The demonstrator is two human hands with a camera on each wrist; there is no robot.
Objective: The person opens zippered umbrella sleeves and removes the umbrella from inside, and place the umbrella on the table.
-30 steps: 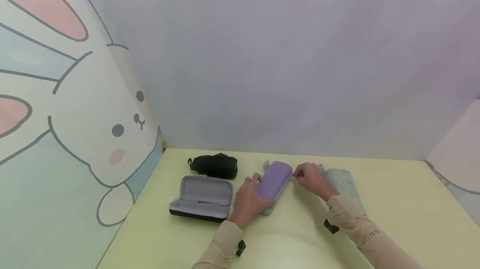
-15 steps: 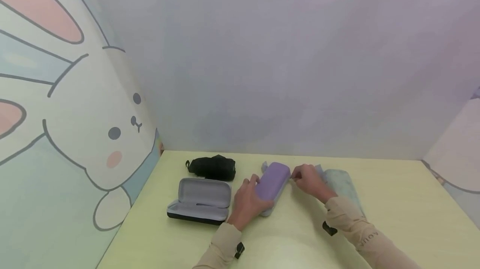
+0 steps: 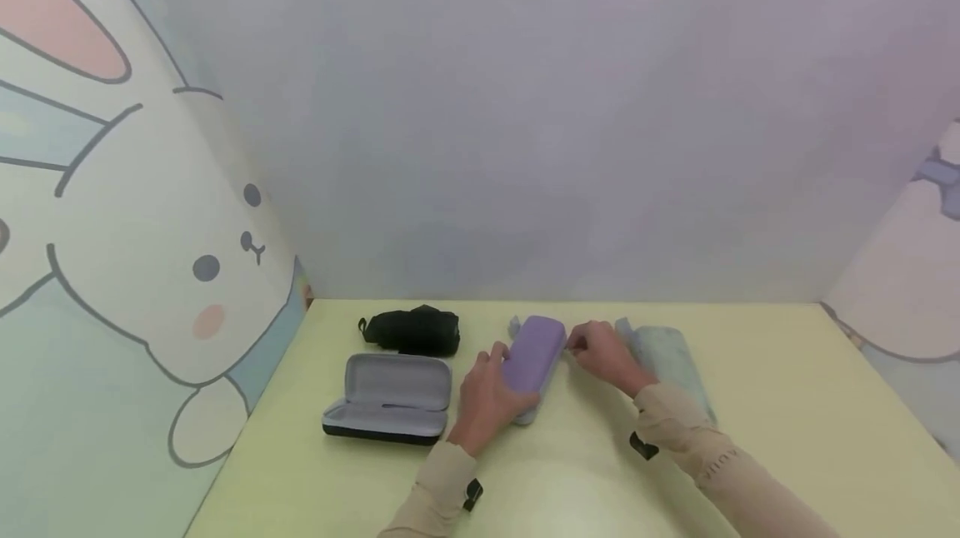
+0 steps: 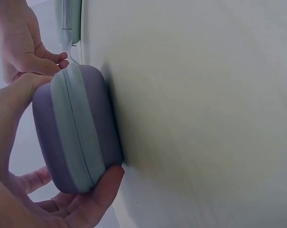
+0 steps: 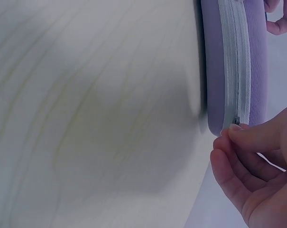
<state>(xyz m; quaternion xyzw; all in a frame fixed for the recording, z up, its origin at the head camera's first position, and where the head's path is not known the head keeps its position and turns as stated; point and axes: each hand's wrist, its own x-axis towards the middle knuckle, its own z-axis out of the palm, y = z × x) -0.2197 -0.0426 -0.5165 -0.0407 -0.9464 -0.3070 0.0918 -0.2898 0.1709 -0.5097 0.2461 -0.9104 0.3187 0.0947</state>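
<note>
A purple zippered case (image 3: 534, 352) with a pale grey-green zipper band lies on the table, its lid down. My left hand (image 3: 487, 396) grips it across the near end, thumb on one side and fingers on the other. At the far right corner my right hand (image 3: 602, 351) pinches the zipper pull (image 5: 236, 121) between thumb and forefinger. In the right wrist view the zipper teeth (image 5: 238, 61) run along the side up to those fingertips. The left wrist view shows the case's near end (image 4: 79, 133) within my left hand's grasp.
Left of the case, a hard case (image 3: 397, 395) with a grey lining stands open. Behind it lies a black folded pouch-like bundle (image 3: 416, 332) with a small loop. A pale green case (image 3: 671, 363) lies beyond my right forearm. A wall rises at the table's back edge.
The camera view has shifted slightly, so everything sits a little further left. Both hands keep their hold on the case and zipper pull, with hardly any movement against the table.
</note>
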